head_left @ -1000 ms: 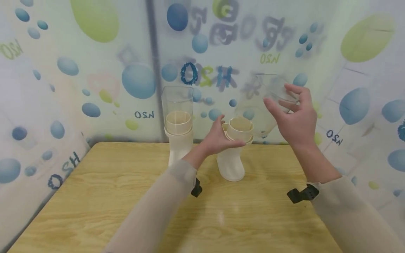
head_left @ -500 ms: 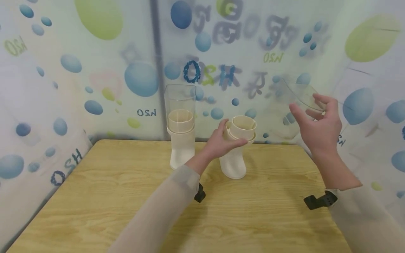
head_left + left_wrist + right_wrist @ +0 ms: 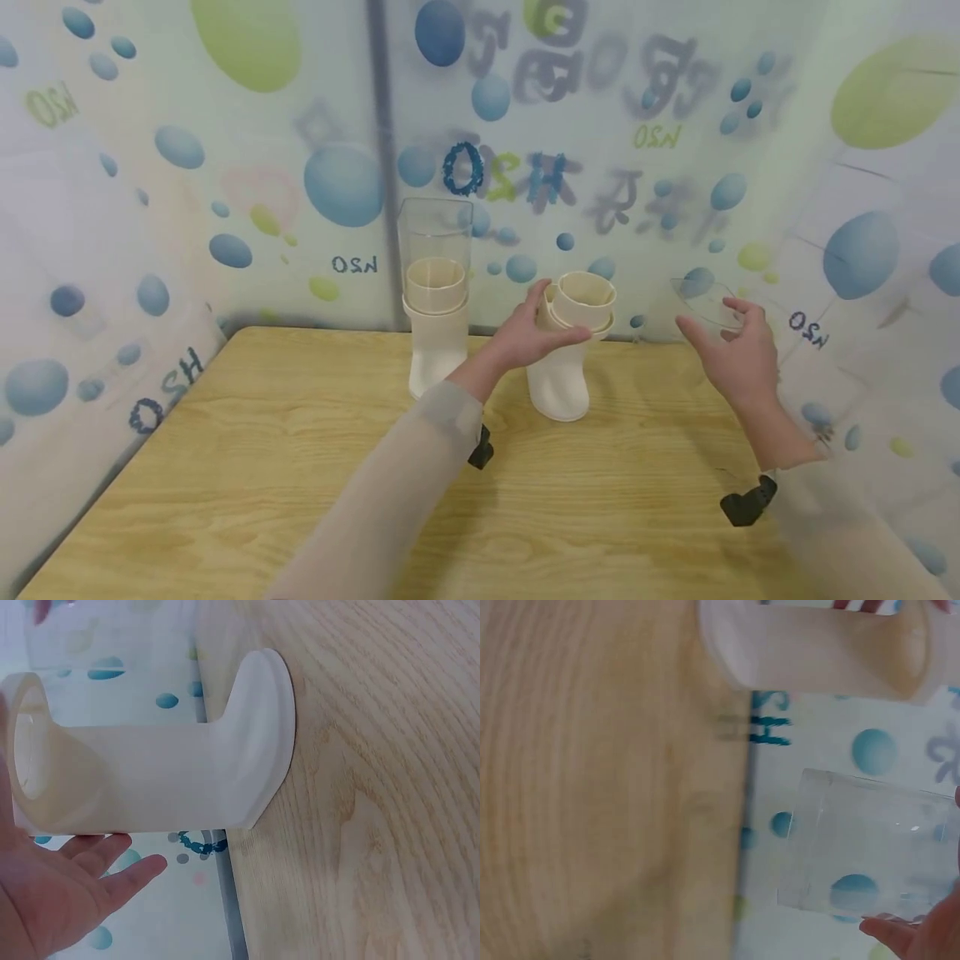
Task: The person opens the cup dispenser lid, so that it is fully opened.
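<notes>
My left hand (image 3: 521,337) grips a cream boot-shaped stand (image 3: 558,387) near its top, thumb on the near side. An inner ring rises inside the stand's upper collar. In the left wrist view that stand (image 3: 150,776) has its flared foot on the table. Off to the right, my right hand (image 3: 742,358) holds a clear, straight-sided container (image 3: 870,840) by its upper part. Only faint edges of this container (image 3: 705,302) show in the head view. A second cream stand (image 3: 438,354) is further left, with another clear container (image 3: 435,229) upright on it around its inner ring.
The wood-grain table (image 3: 300,467) ends at the back against a patterned curtain (image 3: 337,100) with blue and green dots. More curtain closes in both sides. A dark wrist strap (image 3: 750,502) sits on the right sleeve.
The right hand has carried the clear container away from the gripped stand to the right, then lowered it. My left hand keeps its grip; the head view has shifted slightly.
</notes>
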Action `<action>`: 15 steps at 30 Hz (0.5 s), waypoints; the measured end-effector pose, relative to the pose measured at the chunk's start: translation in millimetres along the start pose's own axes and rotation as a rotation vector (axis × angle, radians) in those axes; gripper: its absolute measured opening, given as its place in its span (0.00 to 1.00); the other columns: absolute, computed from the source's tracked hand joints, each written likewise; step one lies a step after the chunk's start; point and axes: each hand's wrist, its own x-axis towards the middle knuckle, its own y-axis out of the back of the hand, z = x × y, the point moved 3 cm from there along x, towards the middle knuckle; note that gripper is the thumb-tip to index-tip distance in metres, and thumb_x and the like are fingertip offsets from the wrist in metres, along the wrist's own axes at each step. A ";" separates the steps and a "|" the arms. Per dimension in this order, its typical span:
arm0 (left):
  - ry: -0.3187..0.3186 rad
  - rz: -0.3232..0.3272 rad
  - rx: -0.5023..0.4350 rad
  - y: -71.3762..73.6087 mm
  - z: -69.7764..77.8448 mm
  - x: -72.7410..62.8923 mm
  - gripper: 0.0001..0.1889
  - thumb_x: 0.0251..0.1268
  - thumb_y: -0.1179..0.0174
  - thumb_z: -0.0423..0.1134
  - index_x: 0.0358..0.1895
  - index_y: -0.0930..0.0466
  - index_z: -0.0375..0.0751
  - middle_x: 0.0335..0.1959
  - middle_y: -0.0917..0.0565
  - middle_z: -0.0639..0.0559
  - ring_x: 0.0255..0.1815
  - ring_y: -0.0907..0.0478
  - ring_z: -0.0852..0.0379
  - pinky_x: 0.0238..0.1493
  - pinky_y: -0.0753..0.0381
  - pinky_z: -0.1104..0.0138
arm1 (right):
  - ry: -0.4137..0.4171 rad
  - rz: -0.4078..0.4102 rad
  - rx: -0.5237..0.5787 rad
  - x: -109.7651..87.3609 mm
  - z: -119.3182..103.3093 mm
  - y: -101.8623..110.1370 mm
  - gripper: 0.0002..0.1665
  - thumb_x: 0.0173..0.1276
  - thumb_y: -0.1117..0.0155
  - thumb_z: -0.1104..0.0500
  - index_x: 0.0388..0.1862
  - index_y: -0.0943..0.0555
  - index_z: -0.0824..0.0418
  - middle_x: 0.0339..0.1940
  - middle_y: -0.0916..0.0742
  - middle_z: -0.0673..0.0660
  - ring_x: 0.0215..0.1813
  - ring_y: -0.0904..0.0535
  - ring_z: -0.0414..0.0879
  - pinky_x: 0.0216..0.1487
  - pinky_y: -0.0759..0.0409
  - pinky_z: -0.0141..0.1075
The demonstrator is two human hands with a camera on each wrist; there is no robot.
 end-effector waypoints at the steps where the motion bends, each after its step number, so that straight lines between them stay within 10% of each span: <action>1: -0.001 -0.006 0.001 -0.2 0.3 0.8 0.63 0.63 0.24 0.65 0.92 0.58 0.59 0.83 0.32 0.37 0.80 0.28 0.40 0.79 0.27 0.43 | -0.007 -0.010 -0.006 0.3 5.9 -2.9 0.63 0.74 0.34 0.26 0.91 0.47 0.58 0.93 0.44 0.66 0.81 0.32 0.76 0.70 0.26 0.73; 15: 0.013 0.004 -0.006 -1.2 2.6 6.8 0.63 0.63 0.23 0.63 0.92 0.58 0.56 0.86 0.35 0.36 0.82 0.32 0.40 0.83 0.31 0.44 | -0.098 -0.071 -0.013 6.0 54.3 -29.3 0.65 0.75 0.34 0.27 0.91 0.50 0.62 0.89 0.43 0.76 0.81 0.37 0.79 0.72 0.30 0.72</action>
